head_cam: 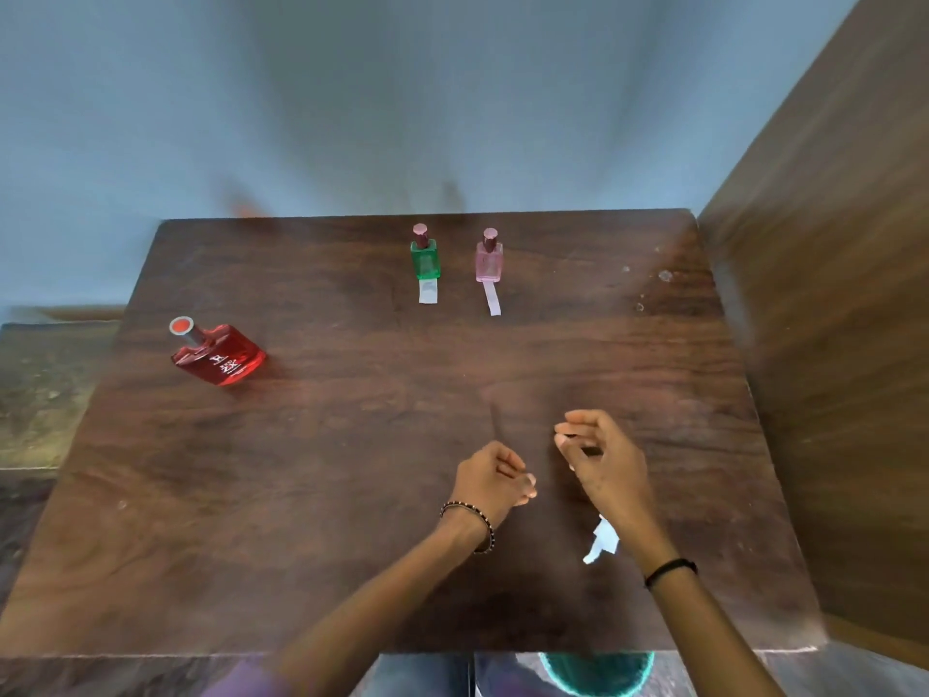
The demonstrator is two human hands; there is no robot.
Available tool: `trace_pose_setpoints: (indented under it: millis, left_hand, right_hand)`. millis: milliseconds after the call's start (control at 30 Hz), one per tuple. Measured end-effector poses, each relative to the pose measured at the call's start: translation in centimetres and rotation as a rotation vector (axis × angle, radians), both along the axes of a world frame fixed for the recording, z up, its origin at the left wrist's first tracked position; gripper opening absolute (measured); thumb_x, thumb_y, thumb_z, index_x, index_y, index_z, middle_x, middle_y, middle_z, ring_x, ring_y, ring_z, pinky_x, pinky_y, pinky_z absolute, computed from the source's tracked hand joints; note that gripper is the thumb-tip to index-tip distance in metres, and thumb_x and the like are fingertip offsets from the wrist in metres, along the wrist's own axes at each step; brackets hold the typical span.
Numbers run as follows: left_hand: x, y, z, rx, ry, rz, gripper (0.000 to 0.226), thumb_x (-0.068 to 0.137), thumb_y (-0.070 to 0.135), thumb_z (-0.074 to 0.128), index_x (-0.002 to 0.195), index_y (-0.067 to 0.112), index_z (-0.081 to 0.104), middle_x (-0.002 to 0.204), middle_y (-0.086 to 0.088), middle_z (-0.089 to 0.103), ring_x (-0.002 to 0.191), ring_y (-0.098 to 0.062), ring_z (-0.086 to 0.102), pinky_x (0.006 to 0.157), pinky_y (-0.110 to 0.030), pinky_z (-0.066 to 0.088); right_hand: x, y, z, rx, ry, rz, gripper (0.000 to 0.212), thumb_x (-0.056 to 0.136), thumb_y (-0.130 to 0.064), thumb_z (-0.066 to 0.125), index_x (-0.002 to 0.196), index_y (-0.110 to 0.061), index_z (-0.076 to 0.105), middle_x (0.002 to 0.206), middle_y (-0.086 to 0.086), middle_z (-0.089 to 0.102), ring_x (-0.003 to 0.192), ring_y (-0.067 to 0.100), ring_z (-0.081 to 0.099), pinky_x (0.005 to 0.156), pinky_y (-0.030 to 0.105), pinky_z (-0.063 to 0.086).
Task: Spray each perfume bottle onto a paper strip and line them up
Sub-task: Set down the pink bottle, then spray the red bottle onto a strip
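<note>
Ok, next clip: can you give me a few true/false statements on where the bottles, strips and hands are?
1. The green perfume bottle has a paper strip at its base. True.
2. The pink perfume bottle stands left of the green one. False: it stands to its right, with a second paper strip at its base.
3. The red perfume bottle has a strip beside it. False: no strip shows by it.
4. Neither the left hand nor the right hand touches a bottle. True.
5. A white paper scrap shows by the right wrist. True.
</note>
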State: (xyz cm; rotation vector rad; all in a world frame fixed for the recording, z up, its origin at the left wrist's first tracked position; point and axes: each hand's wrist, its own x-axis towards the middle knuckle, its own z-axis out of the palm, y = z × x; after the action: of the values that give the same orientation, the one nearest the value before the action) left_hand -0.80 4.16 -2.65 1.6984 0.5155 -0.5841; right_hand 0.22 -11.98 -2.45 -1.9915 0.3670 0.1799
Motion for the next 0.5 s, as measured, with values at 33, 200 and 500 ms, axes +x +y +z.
trace_pose_setpoints:
  millis: [33, 200, 500]
  left_hand:
    - [-0.8, -0.2, 0.1, 0.009, -0.013, -0.044, 0.016, 0.079, 0.001, 0.073, 0.081, 0.010, 0.060, 0.072, -0.008, 0.068, 0.072, -0.023, 0.073, 0.069, -0.033, 0.062]
    - [-3.0, -1.2, 0.6, 0.114, -0.122, -0.248, 0.016, 0.079, 0.005, 0.070, 0.078, 0.018, 0.061, 0.072, -0.005, 0.072, 0.075, -0.025, 0.073, 0.077, -0.036, 0.060]
    - [-3.3, -2.7, 1.1, 0.209, -0.199, -0.496, 0.012, 0.082, 0.015, 0.068, 0.092, 0.021, 0.071, 0.082, 0.007, 0.071, 0.068, 0.000, 0.062, 0.071, -0.006, 0.046]
  right_hand:
    - [-1.2, -0.4, 0.4, -0.004, -0.008, -0.004, 0.021, 0.089, -0.015, 0.073, 0.106, -0.024, 0.067, 0.097, -0.014, 0.076, 0.087, -0.002, 0.069, 0.081, 0.025, 0.056]
    - [-6.1, -3.3, 1.4, -0.129, -0.062, -0.022, 0.024, 0.084, -0.006, 0.074, 0.102, -0.021, 0.070, 0.098, -0.011, 0.076, 0.088, 0.004, 0.071, 0.077, 0.011, 0.051]
    - [-10.0, -5.2, 1.2, -0.340, 0.023, 0.209, 0.055, 0.075, -0.020, 0.087, 0.122, -0.018, 0.059, 0.109, -0.013, 0.052, 0.100, 0.008, 0.050, 0.088, 0.021, 0.037]
